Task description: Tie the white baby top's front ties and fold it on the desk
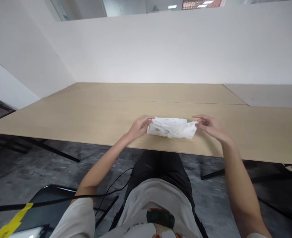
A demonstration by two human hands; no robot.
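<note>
A thin white folded sheet [170, 128] with faint grey-green marks is held just above the front part of the table. Whether it is paper or cloth I cannot tell. My left hand [141, 126] grips its upper left corner between thumb and fingers. At the other end, my right hand [209, 126] pinches the right edge, its index finger stretched out above. A notch or fold shows along the top edge near the right end.
The wooden table [86, 109] runs wide, with a white wall [146, 49] behind it. A grey panel [272, 96] lies at the back right. Below left are a black chair [54, 193] and a black cable [61, 200] with yellow tape [17, 221].
</note>
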